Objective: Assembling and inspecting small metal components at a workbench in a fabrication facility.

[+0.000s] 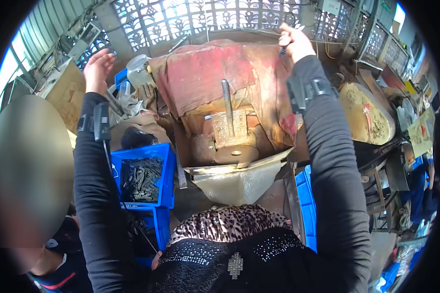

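The person's left hand (99,71) was raised at the upper left, loosely open, its fingers a little bent and nothing seen in it. It was nearest to a clear jar (140,71), which stood to its right. The right hand (297,43) was raised at the upper right with its fingers curled in; something thin and pale showed at the fingertips (too small to name), so I cannot tell whether it was gripped.

Between the two arms stood the machine (230,131), well below both hands in the view, with a round disc (224,155) low at its front and a metal bar (228,105) rising in the middle. A stained red cloth (208,78) was draped over its top and far side. A clear plastic sheet (237,185) hung from its near edge.

To the left of the machine, a blue bin (168,180) held a heap of dark metal pieces (143,179), and a second blue bin (162,227) sat just below it in the view. A co-worker (66,273) was at the lower left, in a dark top with a red stripe.
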